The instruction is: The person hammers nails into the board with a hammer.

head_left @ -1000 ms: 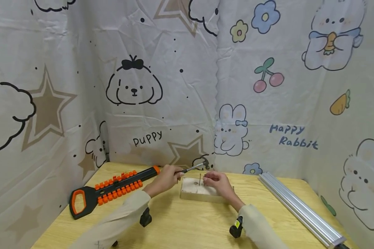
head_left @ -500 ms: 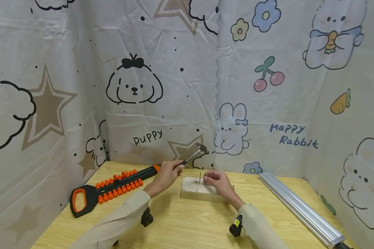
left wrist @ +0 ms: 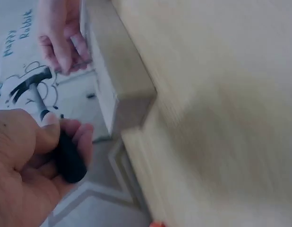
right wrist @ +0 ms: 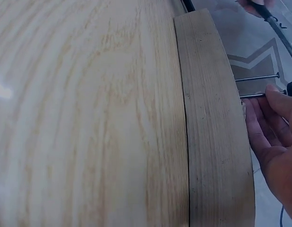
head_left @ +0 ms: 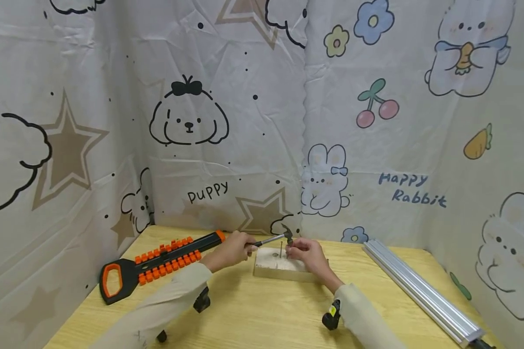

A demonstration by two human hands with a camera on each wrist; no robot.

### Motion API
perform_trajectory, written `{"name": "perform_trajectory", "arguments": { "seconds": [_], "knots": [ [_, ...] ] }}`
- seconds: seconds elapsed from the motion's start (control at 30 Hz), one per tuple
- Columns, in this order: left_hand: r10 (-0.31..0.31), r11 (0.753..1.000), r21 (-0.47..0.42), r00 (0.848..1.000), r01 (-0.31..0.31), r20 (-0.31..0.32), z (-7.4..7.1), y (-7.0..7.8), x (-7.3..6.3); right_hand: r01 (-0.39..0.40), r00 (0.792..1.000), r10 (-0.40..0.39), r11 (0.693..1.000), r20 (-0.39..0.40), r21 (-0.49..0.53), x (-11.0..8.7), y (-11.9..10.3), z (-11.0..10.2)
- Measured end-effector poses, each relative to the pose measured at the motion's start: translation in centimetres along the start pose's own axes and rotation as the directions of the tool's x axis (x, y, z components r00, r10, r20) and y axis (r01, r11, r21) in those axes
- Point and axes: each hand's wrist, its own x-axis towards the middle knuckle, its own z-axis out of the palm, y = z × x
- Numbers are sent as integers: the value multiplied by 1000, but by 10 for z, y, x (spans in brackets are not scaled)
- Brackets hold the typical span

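Observation:
A small claw hammer (head_left: 272, 239) is gripped by its dark handle in my left hand (head_left: 235, 248). Its head (left wrist: 30, 85) is down at the fingertips of my right hand (head_left: 307, 254). Those fingers pinch a nail (right wrist: 253, 96) that stands on a pale wooden block (head_left: 284, 274), and the hammer head is at or very near the nail's top. Just left of the pinched nail, a second nail (head_left: 281, 249) stands upright in the block by itself. My right hand covers part of the block's top.
On the left of the wooden table (head_left: 262, 320) lies a black and orange socket rack (head_left: 168, 261). A long silver metal bar (head_left: 421, 291) lies along the right side. A printed cloth (head_left: 253, 121) hangs behind and at both sides.
My left hand raised the hammer half a second ago and has now brought it down to the pinched nail. The right hand has stayed in place on the block.

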Motion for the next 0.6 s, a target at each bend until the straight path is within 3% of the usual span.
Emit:
{"name": "perform_trajectory", "arguments": {
  "seconds": [0.07, 0.1, 0.13, 0.17, 0.2, 0.3, 0.33, 0.37, 0.43, 0.47, 0.53, 0.6],
  "knots": [
    [-20, 999, -37, 1000, 20, 4, 2, 0, 0, -5, 1000, 5, 1000, -5, 11, 0, 1, 0],
    [-47, 992, -117, 999, 45, -16, 4, 1, 1, -7, 1000, 7, 1000, -4, 12, -1, 2, 1],
    [-81, 971, -227, 996, 73, -25, 5, 2, 1, -12, 1000, 12, 1000, -8, 16, -1, 3, 1],
    [-110, 932, -351, 994, 95, -23, 6, 3, 1, -8, 1000, 8, 1000, -14, 12, -1, 3, 1],
    [-144, 873, -471, 990, 125, -6, 8, 4, 1, 1, 1000, -1, 1000, -20, 8, -2, 3, 2],
    [-225, 640, -727, 965, 250, 133, 12, 8, 0, 24, 999, -25, 1000, -32, -9, -2, 2, 3],
    [-235, 580, -762, 955, 288, 182, 13, 9, -1, 30, 999, -31, 999, -31, -15, -2, 2, 3],
    [-235, 548, -775, 947, 314, 218, 14, 9, -2, 37, 999, -38, 999, -28, -25, -2, 1, 3],
    [-233, 517, -787, 940, 336, 248, 15, 9, -3, 40, 999, -41, 999, -21, -37, -1, 0, 3],
    [-224, 521, -788, 944, 327, 243, 14, 9, -4, 39, 999, -40, 999, -20, -37, -1, 0, 3],
    [-197, 565, -774, 957, 287, 212, 11, 7, -5, 36, 999, -37, 998, -24, -42, -1, 0, 2],
    [-165, 640, -733, 972, 233, 165, 6, 6, -5, 37, 999, -39, 998, -32, -42, -1, 1, 1]
  ]
}}
